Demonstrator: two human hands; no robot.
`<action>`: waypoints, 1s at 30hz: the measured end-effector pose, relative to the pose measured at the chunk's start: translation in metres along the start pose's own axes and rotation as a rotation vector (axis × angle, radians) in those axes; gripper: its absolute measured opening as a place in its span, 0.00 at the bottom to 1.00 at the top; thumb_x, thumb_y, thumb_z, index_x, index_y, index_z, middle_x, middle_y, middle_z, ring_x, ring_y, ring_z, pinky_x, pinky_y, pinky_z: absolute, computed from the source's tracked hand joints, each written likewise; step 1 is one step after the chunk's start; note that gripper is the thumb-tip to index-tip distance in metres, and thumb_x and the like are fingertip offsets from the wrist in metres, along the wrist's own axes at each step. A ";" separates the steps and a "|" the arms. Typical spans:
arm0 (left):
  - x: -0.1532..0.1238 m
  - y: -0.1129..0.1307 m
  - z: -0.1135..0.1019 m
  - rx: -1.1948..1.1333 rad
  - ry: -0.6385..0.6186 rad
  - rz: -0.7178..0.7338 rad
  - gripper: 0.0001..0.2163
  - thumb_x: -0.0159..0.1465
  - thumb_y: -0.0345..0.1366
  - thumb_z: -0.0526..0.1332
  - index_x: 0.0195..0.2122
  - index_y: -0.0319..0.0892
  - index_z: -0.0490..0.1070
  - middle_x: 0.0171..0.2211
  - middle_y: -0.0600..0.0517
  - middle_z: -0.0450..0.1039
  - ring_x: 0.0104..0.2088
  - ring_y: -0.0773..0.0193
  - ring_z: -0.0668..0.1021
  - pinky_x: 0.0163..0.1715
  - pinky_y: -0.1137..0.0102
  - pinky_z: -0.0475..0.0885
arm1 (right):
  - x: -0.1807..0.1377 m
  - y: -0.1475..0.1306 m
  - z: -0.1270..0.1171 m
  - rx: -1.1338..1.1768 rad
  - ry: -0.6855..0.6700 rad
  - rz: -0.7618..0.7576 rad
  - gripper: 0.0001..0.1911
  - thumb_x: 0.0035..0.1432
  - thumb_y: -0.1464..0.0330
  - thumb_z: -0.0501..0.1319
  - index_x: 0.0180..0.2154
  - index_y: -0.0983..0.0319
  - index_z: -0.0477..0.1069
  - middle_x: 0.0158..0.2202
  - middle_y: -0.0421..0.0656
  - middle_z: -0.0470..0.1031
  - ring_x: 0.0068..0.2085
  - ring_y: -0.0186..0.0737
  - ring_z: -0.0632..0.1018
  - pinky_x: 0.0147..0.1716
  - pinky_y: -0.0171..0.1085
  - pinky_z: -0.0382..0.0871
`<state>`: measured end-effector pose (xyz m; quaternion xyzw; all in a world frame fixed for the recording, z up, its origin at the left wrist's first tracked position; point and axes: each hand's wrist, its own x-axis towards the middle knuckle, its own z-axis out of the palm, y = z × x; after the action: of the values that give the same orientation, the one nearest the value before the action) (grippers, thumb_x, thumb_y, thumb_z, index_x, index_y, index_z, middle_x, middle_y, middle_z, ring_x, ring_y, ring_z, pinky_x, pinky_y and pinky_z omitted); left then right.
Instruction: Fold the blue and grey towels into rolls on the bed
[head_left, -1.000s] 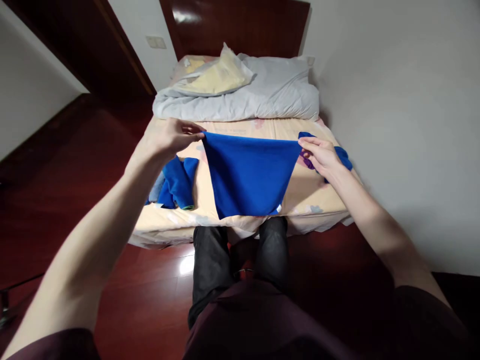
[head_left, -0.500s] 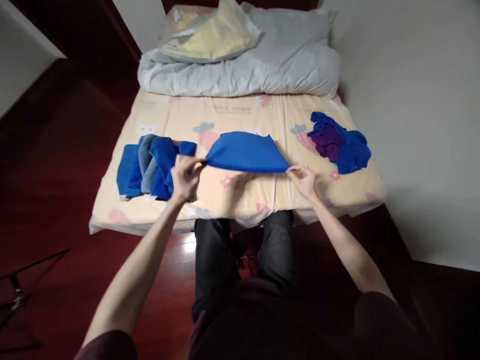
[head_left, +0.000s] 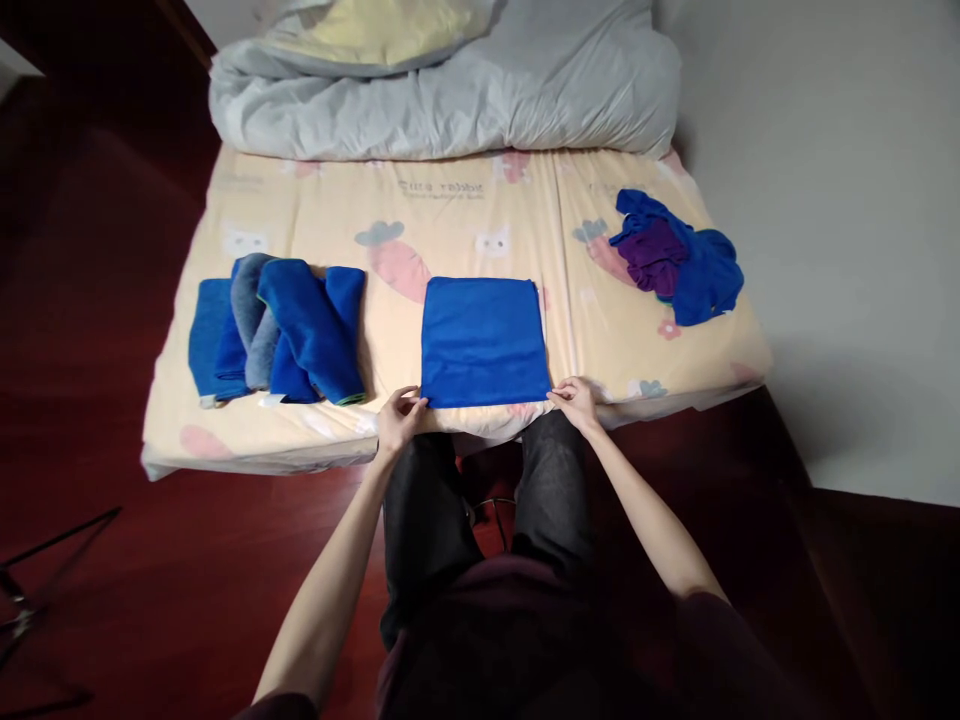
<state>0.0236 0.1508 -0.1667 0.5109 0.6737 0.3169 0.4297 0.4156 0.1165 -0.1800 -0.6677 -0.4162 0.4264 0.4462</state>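
Observation:
A blue towel (head_left: 484, 340) lies flat in a near square on the bed, close to its front edge. My left hand (head_left: 400, 418) pinches its near left corner. Its near right corner is between the thumb and fingers of my right hand (head_left: 576, 402). Left of it rest several rolled or folded blue cloths (head_left: 311, 325), with a grey-blue one (head_left: 259, 330) among them. Over on the right is a crumpled heap of blue cloth (head_left: 709, 280) with a purple cloth (head_left: 654, 262) in it.
The bed's patterned sheet (head_left: 465, 235) spreads under everything. A rolled grey quilt (head_left: 450, 110) and a yellow pillow (head_left: 390, 30) sit at the far end. A pale wall (head_left: 825, 250) borders the right side. Thin dark metal legs (head_left: 22, 610) stand on the floor at lower left.
Both hands have come down and toward me with the blue towel. Its near edge was raised off the sheet; now the towel lies flat. The view has tilted downward.

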 end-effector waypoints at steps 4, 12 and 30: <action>-0.010 0.003 -0.010 0.013 -0.016 -0.018 0.25 0.56 0.52 0.68 0.50 0.41 0.76 0.39 0.43 0.84 0.43 0.50 0.85 0.47 0.60 0.78 | -0.009 0.002 -0.009 -0.044 0.012 0.039 0.30 0.38 0.48 0.78 0.30 0.56 0.64 0.27 0.43 0.80 0.34 0.49 0.84 0.38 0.42 0.74; -0.028 -0.002 -0.026 0.123 -0.151 -0.025 0.28 0.53 0.59 0.69 0.46 0.44 0.78 0.37 0.44 0.85 0.42 0.45 0.85 0.49 0.55 0.77 | -0.027 0.008 -0.026 -0.071 -0.118 0.075 0.26 0.41 0.51 0.78 0.30 0.57 0.68 0.34 0.47 0.85 0.34 0.46 0.83 0.36 0.40 0.74; 0.184 0.052 -0.003 -0.162 -0.078 -0.171 0.20 0.48 0.36 0.78 0.40 0.41 0.77 0.28 0.51 0.78 0.27 0.62 0.78 0.34 0.65 0.75 | 0.144 -0.065 0.023 -0.059 -0.006 0.206 0.28 0.33 0.65 0.83 0.30 0.59 0.67 0.27 0.37 0.75 0.32 0.38 0.78 0.35 0.36 0.74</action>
<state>0.0229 0.3424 -0.1677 0.4271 0.6697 0.3124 0.5211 0.4248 0.2738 -0.1518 -0.7186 -0.3591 0.4596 0.3787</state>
